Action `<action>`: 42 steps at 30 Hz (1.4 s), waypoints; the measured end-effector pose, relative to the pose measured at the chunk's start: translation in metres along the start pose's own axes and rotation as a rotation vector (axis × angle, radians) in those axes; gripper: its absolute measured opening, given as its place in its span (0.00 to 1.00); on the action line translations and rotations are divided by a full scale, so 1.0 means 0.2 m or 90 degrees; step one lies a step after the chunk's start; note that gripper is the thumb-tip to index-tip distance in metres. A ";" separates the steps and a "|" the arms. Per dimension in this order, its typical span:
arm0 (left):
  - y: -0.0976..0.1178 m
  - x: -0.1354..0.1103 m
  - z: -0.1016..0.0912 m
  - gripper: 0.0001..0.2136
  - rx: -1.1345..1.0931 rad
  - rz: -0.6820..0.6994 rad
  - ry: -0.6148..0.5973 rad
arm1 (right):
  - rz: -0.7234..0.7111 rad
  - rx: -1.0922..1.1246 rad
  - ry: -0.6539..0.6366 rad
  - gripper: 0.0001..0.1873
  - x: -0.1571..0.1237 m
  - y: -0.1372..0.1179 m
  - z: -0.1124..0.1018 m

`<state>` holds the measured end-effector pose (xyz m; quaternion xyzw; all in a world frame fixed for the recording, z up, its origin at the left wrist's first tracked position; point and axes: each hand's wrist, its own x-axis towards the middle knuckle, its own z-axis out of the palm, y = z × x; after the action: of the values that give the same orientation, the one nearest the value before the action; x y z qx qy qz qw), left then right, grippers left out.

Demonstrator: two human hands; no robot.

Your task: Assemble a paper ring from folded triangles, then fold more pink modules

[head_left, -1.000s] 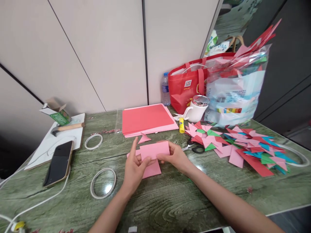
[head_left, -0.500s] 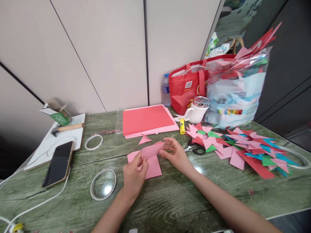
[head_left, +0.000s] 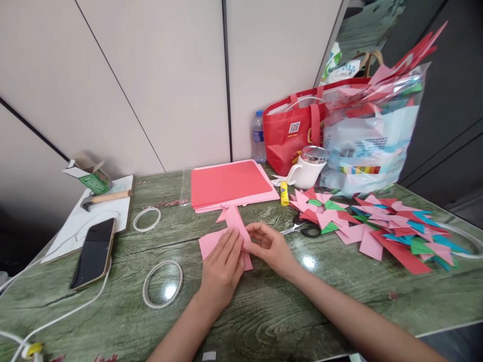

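A folded strip of pink paper (head_left: pixel 234 219) stands tilted between my two hands. My left hand (head_left: pixel 223 257) presses its fingers together against the paper's lower part; the thumb side is partly hidden. My right hand (head_left: pixel 268 246) pinches the paper's right edge between thumb and fingers. Under my hands lie more pink paper pieces (head_left: pixel 209 243), partly covered. A small folded pink piece (head_left: pixel 222 215) sits just behind the strip.
Behind are red and pink sheets (head_left: pixel 231 183). Scissors (head_left: pixel 302 229), a glue stick (head_left: pixel 284 194), a lidded mug (head_left: pixel 307 168) and folded paper pieces (head_left: pixel 400 221) lie right. Left are tape rings (head_left: pixel 145 290), a phone (head_left: pixel 92 254) and a hammer (head_left: pixel 107 198).
The pink paper has turned from lying sideways to pointing up and away. My left hand has moved over its face, and my right hand has closed on its edge.
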<state>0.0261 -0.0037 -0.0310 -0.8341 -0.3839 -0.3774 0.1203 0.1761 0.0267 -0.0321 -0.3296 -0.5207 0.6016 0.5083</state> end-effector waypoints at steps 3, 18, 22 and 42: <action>0.00 0.02 -0.02 0.17 -0.064 -0.037 0.028 | 0.011 -0.043 0.032 0.11 0.01 -0.02 -0.01; -0.05 0.09 -0.05 0.15 -0.785 -0.855 0.096 | -0.039 -0.116 0.129 0.13 0.01 -0.01 -0.04; -0.04 0.09 -0.06 0.14 -0.799 -0.860 0.111 | -0.043 -0.097 0.137 0.12 0.02 -0.02 -0.05; -0.07 0.14 -0.11 0.18 -0.820 -0.907 0.171 | 0.038 -0.994 -0.073 0.17 0.06 -0.26 -0.52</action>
<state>0.0168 0.0102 0.0030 -0.2616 -0.5021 -0.5920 -0.5736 0.2824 0.0648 -0.0061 -0.5737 -0.8096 0.0907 0.0852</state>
